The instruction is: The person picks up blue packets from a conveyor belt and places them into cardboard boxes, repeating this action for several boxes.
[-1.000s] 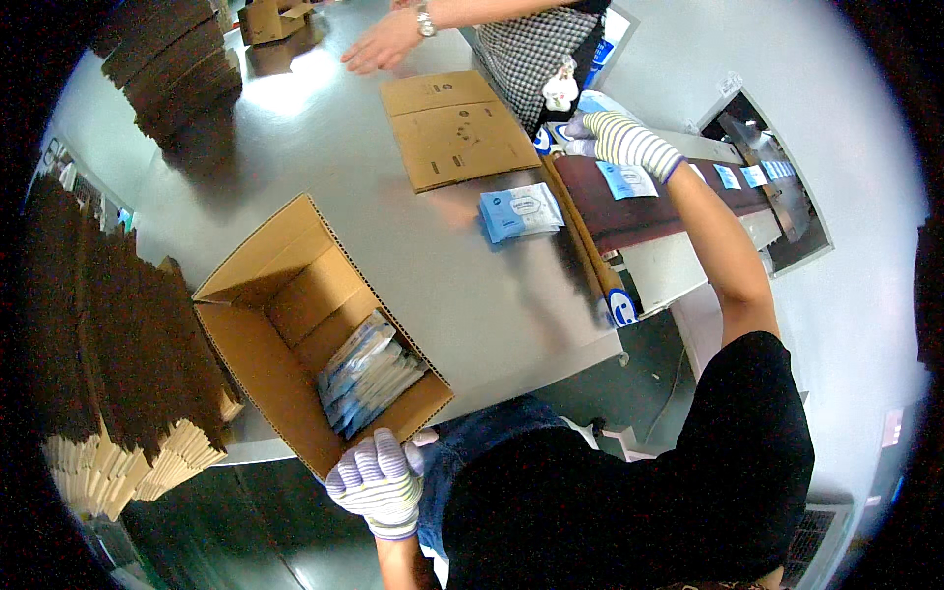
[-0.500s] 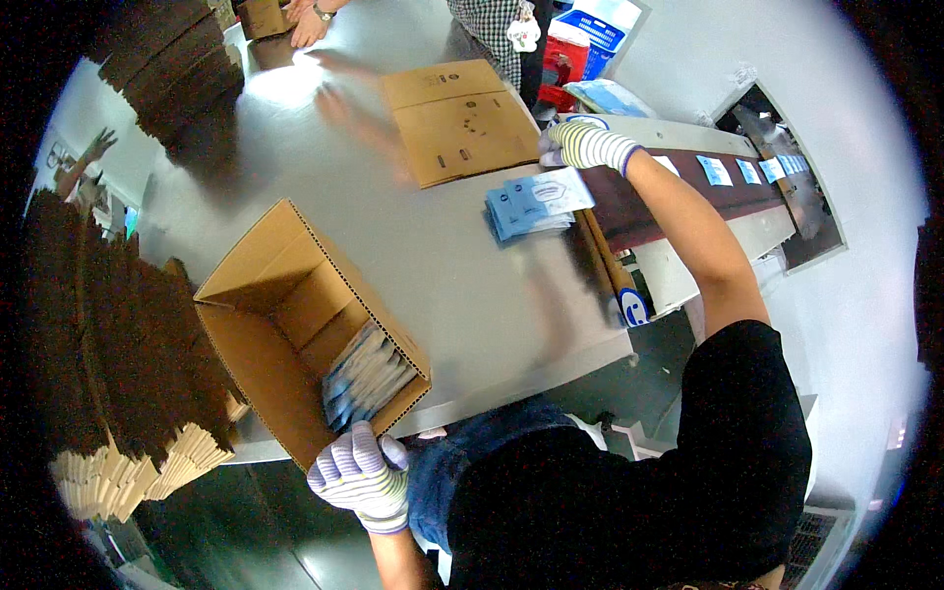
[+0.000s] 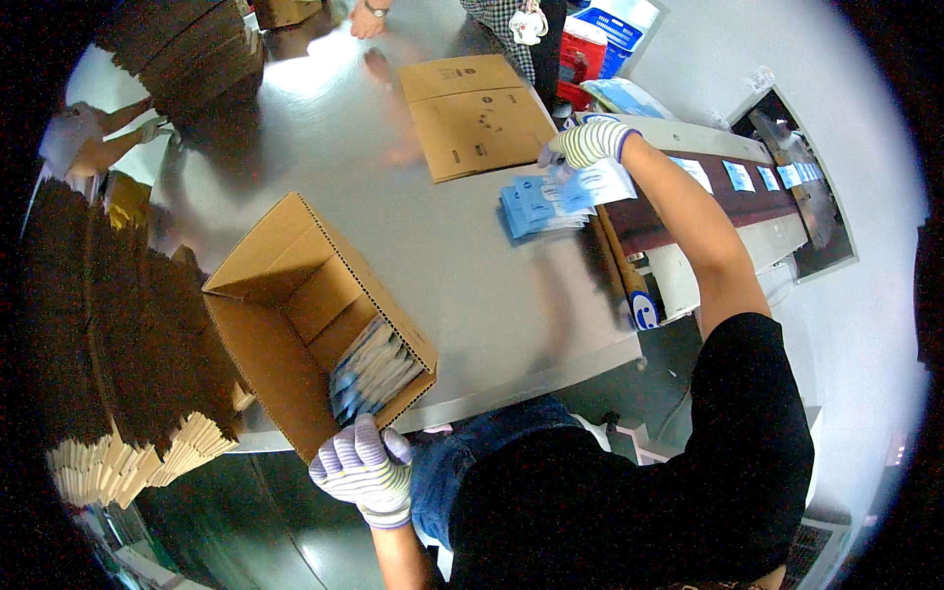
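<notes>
Stacked packets, apparently too blurred for reading

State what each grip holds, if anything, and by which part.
The left grip holds the open carton by its near rim. The right grip is at the blue packets; whether it holds one cannot be told.

The left fingers curl; the right arm reaches forward, elbow bent, right fingers pointing left.

Right of the smooth grey metal table, its far end catching white glare, rises a plain pale-grey wall, with dark shiny floor below the table's near edge.
</notes>
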Action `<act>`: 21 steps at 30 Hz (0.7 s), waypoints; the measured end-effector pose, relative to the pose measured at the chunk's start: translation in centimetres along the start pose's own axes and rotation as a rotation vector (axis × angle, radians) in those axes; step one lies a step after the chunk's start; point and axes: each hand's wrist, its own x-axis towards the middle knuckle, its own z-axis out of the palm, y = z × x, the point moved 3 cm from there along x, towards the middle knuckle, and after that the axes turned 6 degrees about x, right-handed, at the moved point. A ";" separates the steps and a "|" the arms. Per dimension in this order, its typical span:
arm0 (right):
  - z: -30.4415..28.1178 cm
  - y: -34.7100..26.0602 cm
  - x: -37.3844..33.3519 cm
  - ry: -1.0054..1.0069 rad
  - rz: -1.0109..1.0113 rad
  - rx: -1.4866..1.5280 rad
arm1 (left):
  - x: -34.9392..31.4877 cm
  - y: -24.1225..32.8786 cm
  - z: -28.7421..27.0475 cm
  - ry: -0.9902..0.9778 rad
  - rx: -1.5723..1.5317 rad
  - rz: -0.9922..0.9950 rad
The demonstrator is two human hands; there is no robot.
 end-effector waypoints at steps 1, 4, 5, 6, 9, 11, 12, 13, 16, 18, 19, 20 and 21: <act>0.0 -0.5 0.3 -0.028 -0.061 0.064 | 0.0 0.0 0.0 -0.002 0.005 -0.003; 0.6 -1.4 2.1 -0.115 -0.063 0.040 | 0.2 0.1 -0.1 0.057 0.003 0.022; 3.7 3.3 4.2 -0.046 -0.141 0.066 | 0.4 0.5 -0.3 0.078 -0.018 0.028; 5.6 5.9 5.8 0.017 -0.235 0.088 | 0.4 0.5 -0.3 0.090 -0.027 0.026; 6.0 -0.2 7.1 -0.124 -0.007 0.034 | 0.1 0.0 -0.2 0.102 -0.021 0.020; 9.6 -1.3 7.3 -0.034 -0.256 0.068 | -0.1 0.0 -0.1 0.098 -0.041 0.019; 9.3 -5.1 4.6 0.074 -0.094 0.211 | -0.4 -0.2 -0.2 0.093 -0.024 0.008; 9.6 -8.9 2.8 0.165 -0.152 0.084 | -0.4 -0.3 -0.3 0.071 -0.045 0.015; 9.4 -18.8 -4.4 0.064 0.039 0.041 | -0.5 -0.2 -0.3 0.012 -0.060 0.022; 10.3 -20.4 -5.9 0.187 -0.146 0.076 | -0.5 -0.1 -0.6 -0.024 -0.044 0.025; 10.0 -20.8 -5.9 0.188 -0.157 0.078 | -0.4 -0.2 -0.6 0.025 -0.041 0.042; 8.8 -21.1 -6.2 0.265 -0.121 0.122 | -0.5 -0.2 -0.8 -0.003 -0.045 0.050; 7.2 -21.5 -6.8 0.384 -0.144 0.186 | -0.8 -0.1 -0.8 -0.013 -0.040 0.055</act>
